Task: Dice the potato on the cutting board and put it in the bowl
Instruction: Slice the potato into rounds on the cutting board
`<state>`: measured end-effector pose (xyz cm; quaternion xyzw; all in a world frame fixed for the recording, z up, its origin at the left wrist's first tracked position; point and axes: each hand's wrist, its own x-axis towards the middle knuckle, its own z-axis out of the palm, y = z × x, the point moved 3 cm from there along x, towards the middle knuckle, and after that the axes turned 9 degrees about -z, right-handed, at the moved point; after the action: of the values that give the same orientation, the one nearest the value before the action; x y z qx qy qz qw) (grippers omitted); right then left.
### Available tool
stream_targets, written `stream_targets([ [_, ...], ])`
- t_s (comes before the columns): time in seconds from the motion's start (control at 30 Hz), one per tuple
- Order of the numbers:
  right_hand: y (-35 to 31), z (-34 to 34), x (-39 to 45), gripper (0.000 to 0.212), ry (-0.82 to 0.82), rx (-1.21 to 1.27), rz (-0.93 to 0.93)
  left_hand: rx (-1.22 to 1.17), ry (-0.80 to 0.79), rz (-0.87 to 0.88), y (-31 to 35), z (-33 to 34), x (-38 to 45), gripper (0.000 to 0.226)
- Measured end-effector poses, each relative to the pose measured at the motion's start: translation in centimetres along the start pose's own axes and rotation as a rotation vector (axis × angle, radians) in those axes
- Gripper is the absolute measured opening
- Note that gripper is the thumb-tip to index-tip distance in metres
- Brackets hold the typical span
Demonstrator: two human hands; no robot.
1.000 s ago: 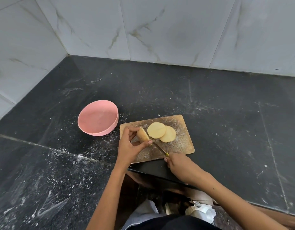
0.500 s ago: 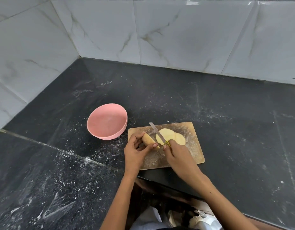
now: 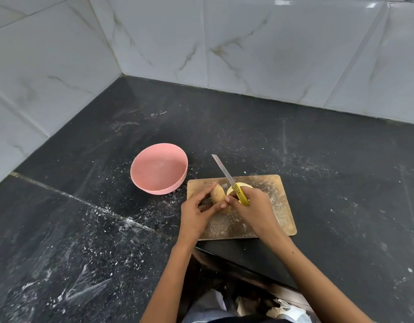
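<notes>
Head view shows the left hand (image 3: 196,212) pinching the remaining potato piece (image 3: 217,194) between thumb and fingers on the cutting board (image 3: 271,206), while the right hand (image 3: 255,207) grips the yellow-handled knife (image 3: 227,174), blade pointing up and away. A cut slice (image 3: 231,190) peeks out behind the handle, mostly hidden. The pink bowl (image 3: 159,169) sits on the desk (image 3: 318,159) just left of the board, with no potato in it. The risk judged here: the left fingertips (image 3: 225,201) sit close to the blade's path, so a slip on the rounded skin could nick them; the board's near edge overhangs the desk and might tip under pressure.
</notes>
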<state>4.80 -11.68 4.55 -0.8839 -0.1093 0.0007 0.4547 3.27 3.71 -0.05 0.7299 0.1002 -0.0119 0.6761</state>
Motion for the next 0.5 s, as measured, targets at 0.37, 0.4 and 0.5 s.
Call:
stream_targets([
  [0.37,-0.5,-0.5,-0.5,0.021,-0.006,-0.029,-0.052,0.115,0.047,0.097,0.2,0.1,-0.1,0.067],
  [0.4,-0.6,-0.7,-0.8,0.023,-0.026,-0.053,-0.064,0.108,0.062,0.095,0.2,0.1,-0.2,0.067],
  [0.5,-0.7,-0.6,-2.1,0.022,-0.126,-0.2,-0.096,0.105,0.096,0.077,-0.1,0.1,-0.1,0.07],
])
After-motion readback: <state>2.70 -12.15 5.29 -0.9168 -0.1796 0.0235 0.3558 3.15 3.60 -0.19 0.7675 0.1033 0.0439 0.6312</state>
